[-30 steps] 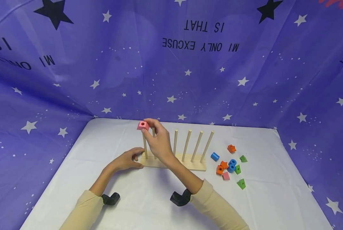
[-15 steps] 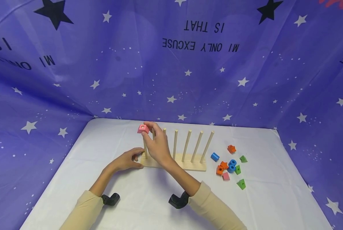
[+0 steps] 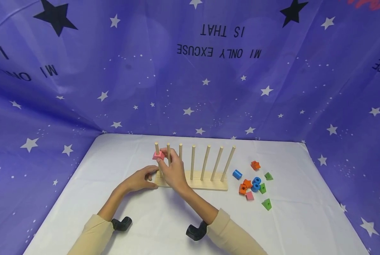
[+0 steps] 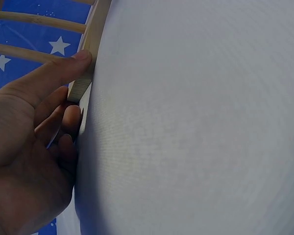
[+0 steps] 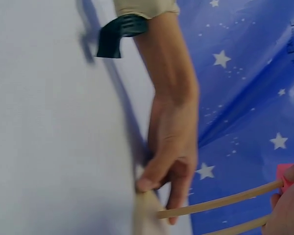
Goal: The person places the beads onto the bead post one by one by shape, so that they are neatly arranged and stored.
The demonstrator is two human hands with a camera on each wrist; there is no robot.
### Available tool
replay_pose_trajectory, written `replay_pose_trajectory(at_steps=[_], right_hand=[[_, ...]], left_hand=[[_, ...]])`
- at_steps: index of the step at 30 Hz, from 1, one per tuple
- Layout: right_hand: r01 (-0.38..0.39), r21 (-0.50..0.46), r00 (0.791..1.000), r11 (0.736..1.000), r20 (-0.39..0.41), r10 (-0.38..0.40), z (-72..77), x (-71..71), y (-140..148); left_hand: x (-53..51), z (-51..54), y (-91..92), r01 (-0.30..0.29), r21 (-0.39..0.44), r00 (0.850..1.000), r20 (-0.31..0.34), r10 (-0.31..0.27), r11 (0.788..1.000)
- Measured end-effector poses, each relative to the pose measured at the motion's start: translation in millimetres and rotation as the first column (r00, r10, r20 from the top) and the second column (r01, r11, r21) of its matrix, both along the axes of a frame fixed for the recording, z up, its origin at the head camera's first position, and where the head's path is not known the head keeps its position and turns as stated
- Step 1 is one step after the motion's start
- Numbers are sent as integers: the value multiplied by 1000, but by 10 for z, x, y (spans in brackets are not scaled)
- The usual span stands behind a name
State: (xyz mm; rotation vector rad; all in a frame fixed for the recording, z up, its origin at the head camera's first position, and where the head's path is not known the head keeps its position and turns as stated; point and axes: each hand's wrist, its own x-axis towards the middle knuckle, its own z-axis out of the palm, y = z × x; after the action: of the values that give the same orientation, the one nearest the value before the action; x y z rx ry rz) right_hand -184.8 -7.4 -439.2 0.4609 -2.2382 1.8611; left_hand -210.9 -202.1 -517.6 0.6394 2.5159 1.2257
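A wooden peg rack (image 3: 206, 184) stands on the white table, with several upright pegs in a row. My right hand (image 3: 174, 173) pinches a pink block (image 3: 158, 156) with a hole; the leftmost peg passes through it and its tip shows above. In the right wrist view the same pink block (image 5: 282, 172) sits partly behind the fingers. My left hand (image 3: 140, 180) holds the left end of the rack's base. In the left wrist view the thumb of that hand (image 4: 24, 127) lies along the base edge (image 4: 83, 81), with the other fingers curled at its end.
Right of the rack lie loose blocks: orange stars (image 3: 247, 183), blue cylinders (image 3: 237, 174), green triangular pieces (image 3: 267, 204) and another pink block (image 3: 249, 196). A purple star-patterned cloth (image 3: 190, 88) rises behind and beside the table.
My right hand has lowered the pink block from the tip of the leftmost peg to a short way down it. My left hand stays on the base. The head view has shifted slightly.
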Motion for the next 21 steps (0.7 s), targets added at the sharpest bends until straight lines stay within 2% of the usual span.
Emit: replay_pose_trajectory(at_steps=[10,17,21], right_hand=[[-1,61,986,998,166,-9,-420,16,-24],[-40,138,984,990,177,15,-754,3,16],[-25,172,988,985,156,-2,-843,-25,23]], left_hand=[[13,-31,-34,6,37,1000,-17,-6,999],[6,-75,-28,3,20,1000,-25,-3,1000],[4,-67,-19,-3,18,1000,-20,3,1000]])
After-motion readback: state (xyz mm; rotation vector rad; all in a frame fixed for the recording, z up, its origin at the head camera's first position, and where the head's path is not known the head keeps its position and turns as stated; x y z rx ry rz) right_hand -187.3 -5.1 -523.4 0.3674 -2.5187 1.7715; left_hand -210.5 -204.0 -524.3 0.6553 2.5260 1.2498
